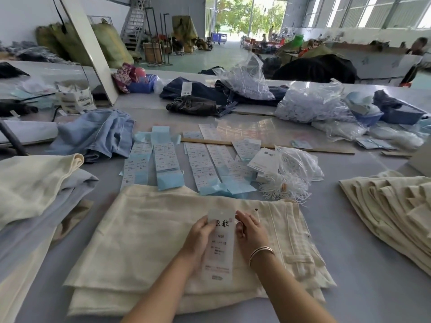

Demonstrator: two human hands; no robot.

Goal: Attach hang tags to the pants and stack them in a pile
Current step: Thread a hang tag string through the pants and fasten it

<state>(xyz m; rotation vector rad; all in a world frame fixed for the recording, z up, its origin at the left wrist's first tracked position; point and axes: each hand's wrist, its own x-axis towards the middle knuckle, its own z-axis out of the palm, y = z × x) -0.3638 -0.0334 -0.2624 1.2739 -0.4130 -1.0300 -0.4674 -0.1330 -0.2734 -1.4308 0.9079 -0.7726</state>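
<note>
Near the front edge of the counter (363, 287), over the folded pants (144, 241), both hands pinch the tag (220, 243), left hand (200, 231) and right hand (248, 229) equally near, its long axis pointing away toward the waistband.

A garment factory hall: beyond the hands, the long grey worktop (349, 229) carries folded cream pants (163, 241), strips of printed labels (163, 157) and bagged tag strings (310, 101). Farther off stand stuffed sacks (109, 43), a metal staircase (135, 22) and an open loading doorway (233, 17).
</note>
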